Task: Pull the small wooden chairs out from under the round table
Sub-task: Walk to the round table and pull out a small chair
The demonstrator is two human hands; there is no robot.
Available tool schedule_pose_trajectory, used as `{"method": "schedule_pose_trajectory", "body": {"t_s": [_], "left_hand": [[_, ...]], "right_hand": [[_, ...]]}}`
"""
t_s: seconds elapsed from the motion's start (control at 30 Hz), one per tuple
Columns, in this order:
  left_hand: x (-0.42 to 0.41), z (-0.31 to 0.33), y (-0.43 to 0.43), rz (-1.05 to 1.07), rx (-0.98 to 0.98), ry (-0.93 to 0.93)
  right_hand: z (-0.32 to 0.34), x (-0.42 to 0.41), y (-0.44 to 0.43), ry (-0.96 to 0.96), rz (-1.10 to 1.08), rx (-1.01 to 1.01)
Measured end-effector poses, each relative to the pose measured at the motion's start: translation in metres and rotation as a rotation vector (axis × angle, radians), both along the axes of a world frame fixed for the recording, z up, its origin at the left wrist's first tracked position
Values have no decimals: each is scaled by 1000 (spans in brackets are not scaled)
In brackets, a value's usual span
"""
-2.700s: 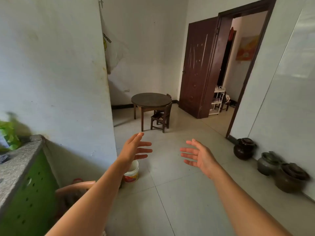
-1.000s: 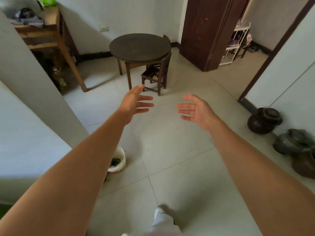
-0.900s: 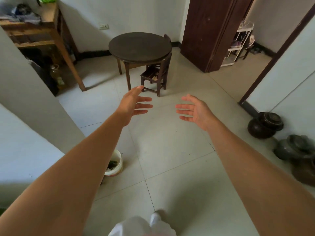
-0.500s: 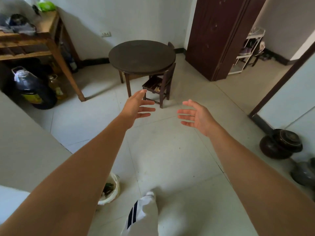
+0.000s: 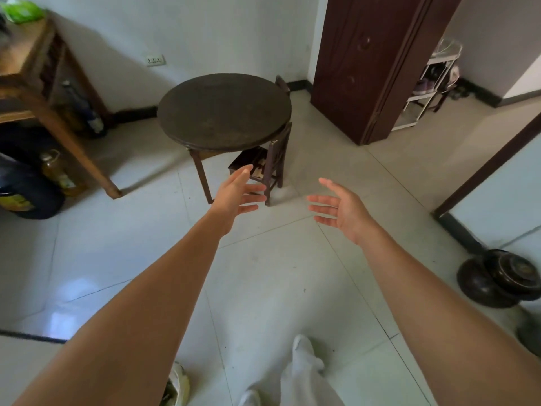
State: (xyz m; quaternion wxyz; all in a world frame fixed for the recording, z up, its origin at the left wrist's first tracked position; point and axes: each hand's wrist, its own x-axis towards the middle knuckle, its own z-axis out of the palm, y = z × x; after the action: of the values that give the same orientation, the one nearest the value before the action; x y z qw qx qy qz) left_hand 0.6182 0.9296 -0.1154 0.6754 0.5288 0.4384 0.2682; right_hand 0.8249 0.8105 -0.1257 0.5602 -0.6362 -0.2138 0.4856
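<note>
While both arms reach forward, the left hand (image 5: 234, 194) and right hand (image 5: 341, 208) hang spread and empty, short of the dark round wooden table (image 5: 224, 111). One small dark wooden chair (image 5: 268, 165) sits tucked under the table's near right edge; a second chair back (image 5: 282, 83) peeks out at the far right. Dragged carelessly, a chair could catch a table leg (image 5: 202, 178) and jolt the table. Lidded dark ceramic jars (image 5: 497, 278) stand near right, contents hidden; a plastic bottle of yellow liquid (image 5: 57, 171) stands at left.
</note>
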Motion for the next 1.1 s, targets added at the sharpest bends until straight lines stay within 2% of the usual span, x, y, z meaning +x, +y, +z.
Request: {"method": "schedule_pose_trajectory", "body": {"t_s": [0.47, 0.8, 1.1], "left_hand": [[145, -24, 133, 100, -79, 28], [210, -58, 265, 126, -117, 44], [257, -90, 394, 125, -180, 87]], "right_hand": [[-14, 179, 157, -4, 114, -58], [-33, 236, 302, -31, 182, -86], [-63, 273, 435, -38, 225, -199]]}}
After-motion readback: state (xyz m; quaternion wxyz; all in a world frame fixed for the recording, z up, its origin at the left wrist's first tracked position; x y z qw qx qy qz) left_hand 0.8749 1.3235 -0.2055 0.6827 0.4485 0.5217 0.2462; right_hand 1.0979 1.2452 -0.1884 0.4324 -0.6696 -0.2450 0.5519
